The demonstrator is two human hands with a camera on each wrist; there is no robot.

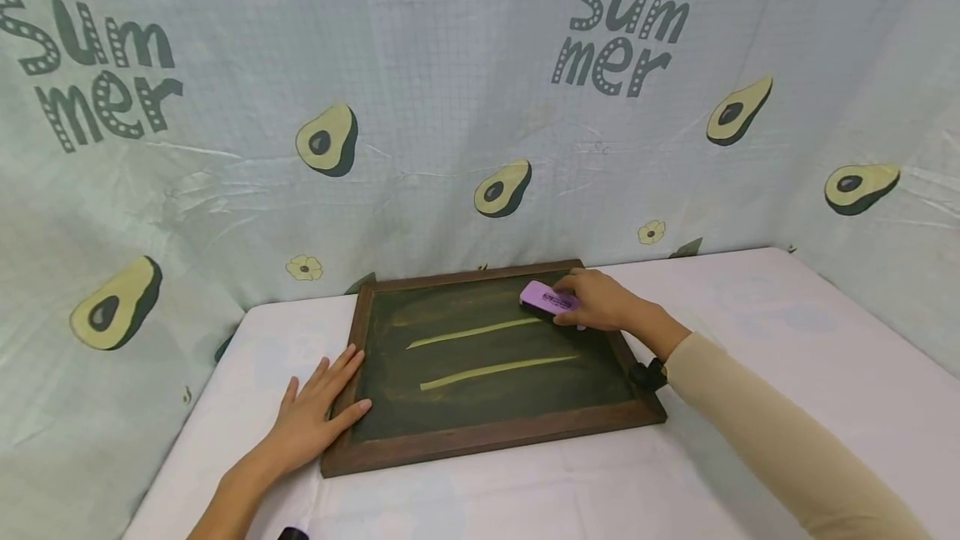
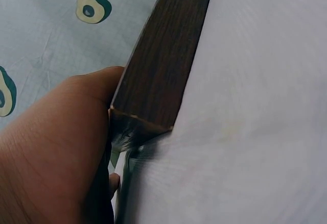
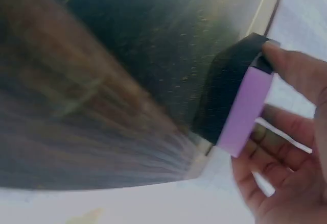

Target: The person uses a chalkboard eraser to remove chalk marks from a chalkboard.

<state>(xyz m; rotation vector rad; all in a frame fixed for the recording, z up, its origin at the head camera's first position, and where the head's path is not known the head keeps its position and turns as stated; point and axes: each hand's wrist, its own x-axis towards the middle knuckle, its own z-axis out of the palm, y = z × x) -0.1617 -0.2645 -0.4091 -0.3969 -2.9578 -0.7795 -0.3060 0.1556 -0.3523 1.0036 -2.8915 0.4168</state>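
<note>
A framed chalkboard (image 1: 487, 407) with a dark green face and brown wooden frame lies on the white-covered table. Two yellow chalk lines run across it, one above the other. My right hand (image 1: 598, 300) pinches a purple board eraser (image 1: 542, 296) with a black underside, at the board's upper right; the upper line ends beside it. In the right wrist view, thumb and fingers hold the eraser (image 3: 246, 109) at its sides. My left hand (image 1: 318, 415) rests on the frame's left side, fingers spread and fairly straight. The left wrist view shows that hand (image 2: 56, 132) against the wooden frame (image 2: 163, 50).
Behind the table hangs a pale cloth (image 1: 420, 107) printed with avocados and lettering. White tabletop (image 1: 787, 340) extends to the right of the board. A small black object (image 1: 292, 533) shows at the bottom edge, and a black wrist device (image 1: 648, 375) sits at my right wrist.
</note>
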